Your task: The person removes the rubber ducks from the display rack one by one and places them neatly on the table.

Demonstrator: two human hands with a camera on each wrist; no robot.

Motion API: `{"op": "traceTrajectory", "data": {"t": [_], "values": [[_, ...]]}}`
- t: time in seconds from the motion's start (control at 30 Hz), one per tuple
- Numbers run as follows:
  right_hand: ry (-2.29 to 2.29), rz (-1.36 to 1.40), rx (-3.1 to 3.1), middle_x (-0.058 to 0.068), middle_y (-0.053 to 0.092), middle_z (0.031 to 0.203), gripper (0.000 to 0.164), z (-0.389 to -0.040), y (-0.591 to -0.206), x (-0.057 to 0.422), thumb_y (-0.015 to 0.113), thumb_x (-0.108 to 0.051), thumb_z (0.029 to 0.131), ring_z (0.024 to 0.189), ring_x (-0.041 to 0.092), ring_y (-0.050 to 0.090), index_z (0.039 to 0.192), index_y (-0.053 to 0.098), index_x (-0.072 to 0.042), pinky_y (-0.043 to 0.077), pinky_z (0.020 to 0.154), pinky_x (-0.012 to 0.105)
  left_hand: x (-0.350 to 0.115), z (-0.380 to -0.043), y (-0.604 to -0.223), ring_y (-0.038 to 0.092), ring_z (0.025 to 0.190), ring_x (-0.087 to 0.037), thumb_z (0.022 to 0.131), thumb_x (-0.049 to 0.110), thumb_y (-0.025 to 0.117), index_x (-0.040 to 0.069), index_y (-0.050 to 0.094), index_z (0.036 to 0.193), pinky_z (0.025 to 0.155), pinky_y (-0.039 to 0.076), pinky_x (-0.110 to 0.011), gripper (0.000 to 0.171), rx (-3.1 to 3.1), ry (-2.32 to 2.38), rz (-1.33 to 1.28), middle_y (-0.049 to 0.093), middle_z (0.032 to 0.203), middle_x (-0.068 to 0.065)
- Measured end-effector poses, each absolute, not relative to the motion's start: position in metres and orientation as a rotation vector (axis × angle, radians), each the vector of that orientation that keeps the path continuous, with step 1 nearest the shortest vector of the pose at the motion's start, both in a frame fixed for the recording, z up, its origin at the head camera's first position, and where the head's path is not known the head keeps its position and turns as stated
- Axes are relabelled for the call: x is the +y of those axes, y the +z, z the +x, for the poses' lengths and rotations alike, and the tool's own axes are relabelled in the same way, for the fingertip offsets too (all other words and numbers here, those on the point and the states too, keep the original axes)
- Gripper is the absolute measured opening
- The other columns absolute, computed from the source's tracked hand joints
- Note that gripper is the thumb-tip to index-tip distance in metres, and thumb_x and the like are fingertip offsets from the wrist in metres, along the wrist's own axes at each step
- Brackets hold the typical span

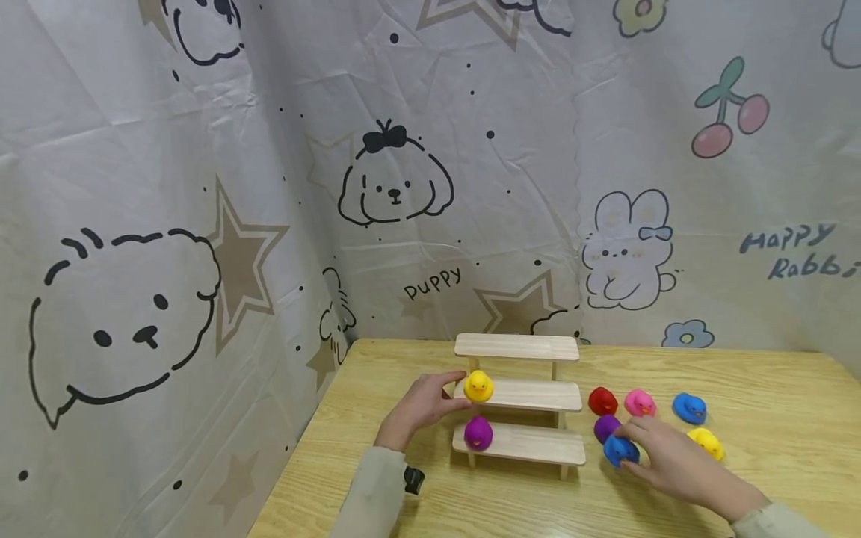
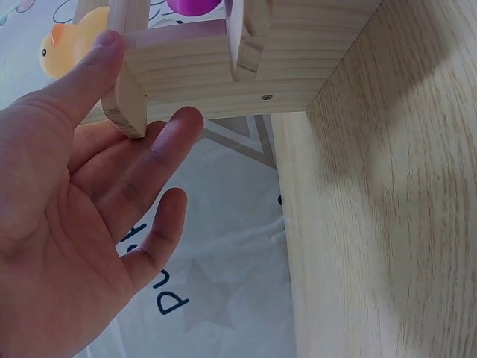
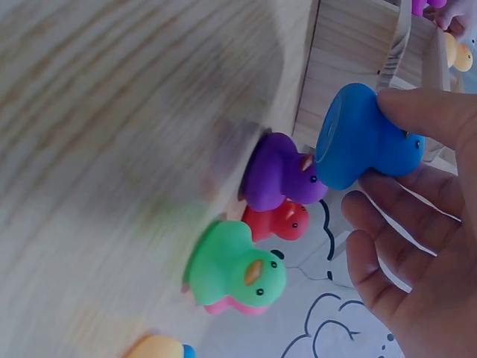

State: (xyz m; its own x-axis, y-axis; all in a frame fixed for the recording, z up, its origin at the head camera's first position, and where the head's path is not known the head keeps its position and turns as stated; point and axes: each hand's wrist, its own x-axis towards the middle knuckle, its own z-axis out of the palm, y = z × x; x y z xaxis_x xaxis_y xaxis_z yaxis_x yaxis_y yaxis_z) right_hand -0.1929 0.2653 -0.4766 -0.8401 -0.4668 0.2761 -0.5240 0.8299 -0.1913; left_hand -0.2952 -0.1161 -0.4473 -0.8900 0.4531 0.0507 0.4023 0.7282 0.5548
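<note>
A three-tier wooden display shelf (image 1: 534,394) stands on the table. My left hand (image 1: 424,407) holds the left end of its middle tier, the thumb against the board's end (image 2: 125,104) in the left wrist view. Beside those fingers a yellow rubber duck (image 1: 478,386) sits on the middle tier. On the bottom tier below it is a magenta duck (image 1: 478,433). My right hand (image 1: 679,456) pinches a blue rubber duck (image 3: 354,142) between thumb and fingers, its flat base showing in the right wrist view. A purple duck (image 3: 274,175) stands close by it.
Right of the shelf on the table (image 1: 773,418) are a red duck (image 1: 602,401), a pink duck (image 1: 640,403), another blue duck (image 1: 689,408) and a yellow duck (image 1: 706,443). A green duck (image 3: 235,265) shows only in the right wrist view. A printed curtain (image 1: 525,224) hangs behind.
</note>
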Motion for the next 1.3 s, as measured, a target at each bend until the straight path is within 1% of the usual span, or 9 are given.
{"op": "traceTrajectory", "data": {"t": [0.23, 0.4, 0.53, 0.73, 0.9, 1.03, 1.3], "values": [[0.463, 0.737, -2.898, -0.007, 0.061, 0.096, 0.038, -0.194, -0.484, 0.265, 0.083, -0.026, 0.071, 0.086, 0.014, 0.058, 0.102, 0.067, -0.013, 0.053, 0.075, 0.037, -0.116, -0.295, -0.448, 0.06, 0.077, -0.008, 0.085, 0.044, 0.067, 0.014, 0.053, 0.136, 0.067, 0.049, -0.025, 0.06, 2.843, 0.874, 0.706, 0.062, 0.12, -0.009], [0.454, 0.79, -2.862, -0.009, 0.061, 0.094, 0.034, -0.195, -0.49, 0.266, 0.083, -0.025, 0.071, 0.083, 0.01, 0.056, 0.1, 0.068, -0.013, 0.053, 0.072, 0.033, -0.117, -0.295, -0.448, 0.06, 0.078, -0.008, 0.086, 0.044, 0.067, 0.015, 0.053, 0.136, 0.068, 0.049, -0.026, 0.06, 2.84, 0.873, 0.701, 0.062, 0.12, -0.009], [0.438, 0.808, -2.859, -0.011, 0.061, 0.093, 0.032, -0.196, -0.494, 0.265, 0.082, -0.025, 0.071, 0.082, 0.01, 0.055, 0.098, 0.067, -0.015, 0.052, 0.072, 0.033, -0.116, -0.295, -0.449, 0.06, 0.077, -0.008, 0.086, 0.044, 0.067, 0.015, 0.053, 0.136, 0.067, 0.049, -0.026, 0.06, 2.84, 0.875, 0.695, 0.063, 0.119, -0.009], [0.422, 0.756, -2.919, -0.01, 0.059, 0.092, 0.033, -0.196, -0.494, 0.261, 0.083, -0.026, 0.071, 0.081, 0.01, 0.053, 0.097, 0.066, -0.015, 0.052, 0.071, 0.035, -0.116, -0.295, -0.448, 0.059, 0.078, -0.008, 0.086, 0.044, 0.067, 0.015, 0.052, 0.137, 0.067, 0.049, -0.025, 0.061, 2.84, 0.878, 0.678, 0.063, 0.118, -0.008], [0.434, 0.712, -2.958, -0.01, 0.057, 0.088, 0.034, -0.195, -0.494, 0.259, 0.083, -0.027, 0.07, 0.077, 0.008, 0.05, 0.096, 0.064, -0.016, 0.051, 0.068, 0.032, -0.117, -0.296, -0.449, 0.06, 0.077, -0.008, 0.085, 0.044, 0.067, 0.014, 0.053, 0.136, 0.067, 0.049, -0.025, 0.06, 2.845, 0.88, 0.7, 0.063, 0.12, -0.008], [0.438, 0.688, -2.968, -0.012, 0.055, 0.085, 0.034, -0.195, -0.496, 0.259, 0.084, -0.027, 0.069, 0.074, 0.006, 0.047, 0.095, 0.063, -0.017, 0.049, 0.065, 0.029, -0.117, -0.296, -0.45, 0.059, 0.076, -0.007, 0.085, 0.044, 0.067, 0.014, 0.053, 0.136, 0.066, 0.049, -0.025, 0.06, 2.846, 0.882, 0.706, 0.064, 0.118, -0.008], [0.439, 0.66, -2.971, -0.011, 0.056, 0.086, 0.036, -0.195, -0.499, 0.259, 0.084, -0.027, 0.068, 0.076, 0.006, 0.049, 0.095, 0.063, -0.018, 0.05, 0.066, 0.031, -0.117, -0.296, -0.449, 0.059, 0.075, -0.007, 0.086, 0.044, 0.067, 0.014, 0.053, 0.136, 0.066, 0.048, -0.025, 0.06, 2.847, 0.88, 0.712, 0.064, 0.116, -0.009]]}}
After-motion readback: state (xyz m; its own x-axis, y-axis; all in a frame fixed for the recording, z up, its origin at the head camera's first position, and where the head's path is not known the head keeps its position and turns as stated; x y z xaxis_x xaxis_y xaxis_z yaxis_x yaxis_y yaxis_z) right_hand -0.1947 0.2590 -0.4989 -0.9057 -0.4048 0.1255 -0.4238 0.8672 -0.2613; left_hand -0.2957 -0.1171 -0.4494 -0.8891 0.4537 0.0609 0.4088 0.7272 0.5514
